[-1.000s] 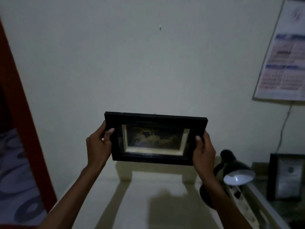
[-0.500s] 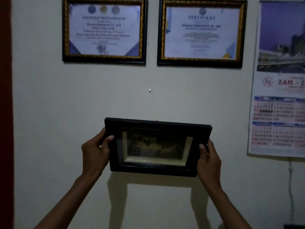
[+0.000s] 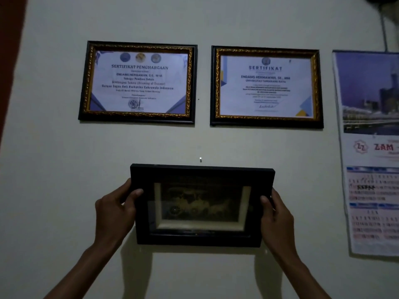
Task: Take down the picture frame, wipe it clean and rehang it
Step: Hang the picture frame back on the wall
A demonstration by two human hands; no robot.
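A: Where is the picture frame (image 3: 201,205) right now?

B: Held flat against the pale wall (image 3: 54,147), its top edge just below the small nail (image 3: 200,159). The nail shows bare above the frame, so the frame is not hanging on it.

A: And the hands?

B: Both are clamped on it. The left hand (image 3: 114,209) grips the left side, thumb across the front of the black border and fingers behind. The right hand (image 3: 275,214) grips the right side the same way. They sit well apart, one at each end.

A: What does the frame hold?

B: It is a deep box frame. Inside a pale inner border there is a dark panel with a gold-coloured figure; the light is too dim to tell what it depicts.

A: What else is near the nail?

B: Above it and to the left hangs a gold-trimmed frame holding a certificate (image 3: 138,82). Above it and to the right hangs a second gold-trimmed frame holding another certificate (image 3: 266,86). Far to the right of the nail a calendar (image 3: 371,152) hangs on the same wall.
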